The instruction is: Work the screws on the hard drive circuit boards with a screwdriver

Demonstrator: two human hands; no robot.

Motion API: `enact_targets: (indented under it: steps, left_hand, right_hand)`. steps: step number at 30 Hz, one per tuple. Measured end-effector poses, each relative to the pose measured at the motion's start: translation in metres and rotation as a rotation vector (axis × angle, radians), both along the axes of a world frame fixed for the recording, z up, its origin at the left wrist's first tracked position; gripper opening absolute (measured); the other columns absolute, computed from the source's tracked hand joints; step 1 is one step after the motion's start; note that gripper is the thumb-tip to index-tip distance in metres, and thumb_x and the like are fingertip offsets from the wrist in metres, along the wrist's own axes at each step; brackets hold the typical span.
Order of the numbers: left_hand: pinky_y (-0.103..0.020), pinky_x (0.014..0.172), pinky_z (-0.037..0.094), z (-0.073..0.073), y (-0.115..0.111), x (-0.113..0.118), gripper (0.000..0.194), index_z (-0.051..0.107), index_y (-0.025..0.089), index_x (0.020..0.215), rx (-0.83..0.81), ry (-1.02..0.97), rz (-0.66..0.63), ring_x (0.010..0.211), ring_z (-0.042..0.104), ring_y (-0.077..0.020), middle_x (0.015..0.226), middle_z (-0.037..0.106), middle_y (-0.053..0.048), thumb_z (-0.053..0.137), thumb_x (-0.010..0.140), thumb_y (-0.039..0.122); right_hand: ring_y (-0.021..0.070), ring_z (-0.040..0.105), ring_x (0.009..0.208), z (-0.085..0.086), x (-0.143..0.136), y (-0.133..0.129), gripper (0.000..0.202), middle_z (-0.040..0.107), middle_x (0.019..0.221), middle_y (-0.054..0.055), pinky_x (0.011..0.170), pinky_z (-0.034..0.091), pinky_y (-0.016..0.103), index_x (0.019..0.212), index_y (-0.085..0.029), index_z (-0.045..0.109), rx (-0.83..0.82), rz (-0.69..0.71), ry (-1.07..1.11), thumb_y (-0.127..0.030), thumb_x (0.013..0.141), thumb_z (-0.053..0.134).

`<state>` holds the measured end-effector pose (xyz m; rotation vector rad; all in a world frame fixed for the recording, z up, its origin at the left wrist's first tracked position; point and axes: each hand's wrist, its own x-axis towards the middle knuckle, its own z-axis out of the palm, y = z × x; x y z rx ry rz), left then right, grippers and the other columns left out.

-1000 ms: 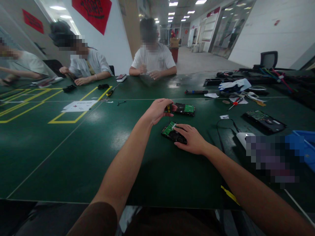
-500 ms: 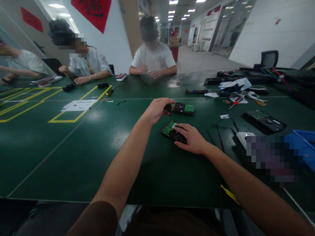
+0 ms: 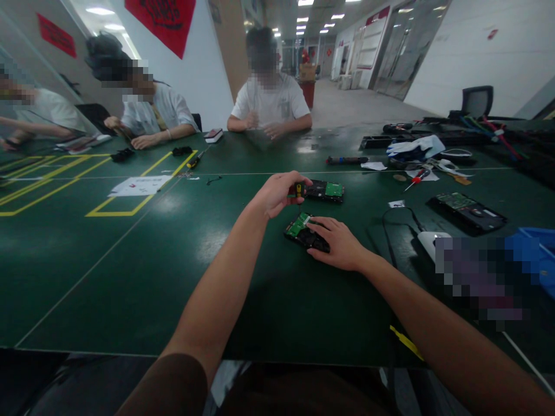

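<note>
Yellow-and-black screwdriver (image 3: pixel 299 190): pinched in left hand (image 3: pixel 277 193), near upright, presumably to align shaft over hard drive (image 3: pixel 297 226). Hard drive: flat on green table (image 3: pixel 173 289); right hand (image 3: pixel 338 244) clasps it, thumb and fingers spread, likely preventing rotation.

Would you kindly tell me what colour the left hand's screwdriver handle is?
The screwdriver handle is yellow and black, seen best in the head view.

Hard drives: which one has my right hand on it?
The hard drive nearest you; your right hand covers part of it, but not the drive behind or the one farther right.
</note>
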<state>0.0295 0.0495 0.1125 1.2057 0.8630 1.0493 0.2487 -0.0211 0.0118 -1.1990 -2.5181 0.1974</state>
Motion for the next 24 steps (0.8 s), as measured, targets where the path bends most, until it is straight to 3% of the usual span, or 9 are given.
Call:
enact_targets:
  steps: [6,14,24]
  left_hand:
    - [-0.026,0.063,0.055,-0.0001,0.0000,-0.0016,0.019,0.074,0.013,0.093,0.015,-0.003,0.023,0.078,0.065,-0.0169,0.082,0.069,-0.009,0.064,0.088,0.029]
    - [-0.027,0.066,0.056,0.0001,0.0001,0.0020,0.014,0.065,0.014,0.093,-0.071,-0.088,0.032,0.081,0.070,-0.0170,0.090,0.076,-0.012,0.063,0.089,0.027]
    - [-0.021,0.055,0.045,-0.0001,0.0000,0.0000,0.017,0.074,0.015,0.084,0.061,0.028,0.061,0.077,0.062,-0.0140,0.092,0.071,-0.009,0.064,0.086,0.029]
  right_hand:
    - [0.0414,0.044,0.144,0.0009,-0.0003,-0.0004,0.071,0.048,0.161,0.014,0.114,0.040,0.062,0.155,-0.026,0.052,-0.003,0.003,0.000,-0.057,0.093,0.065]
    - [0.0410,0.045,0.144,0.0020,-0.0015,-0.0009,0.071,0.047,0.162,0.015,0.113,0.040,0.062,0.155,-0.023,0.052,0.003,-0.003,-0.014,-0.057,0.094,0.064]
    - [0.0417,0.043,0.145,0.0001,-0.0006,0.0003,0.072,0.047,0.162,0.014,0.114,0.039,0.064,0.158,-0.027,0.049,-0.008,-0.001,-0.011,-0.058,0.094,0.064]
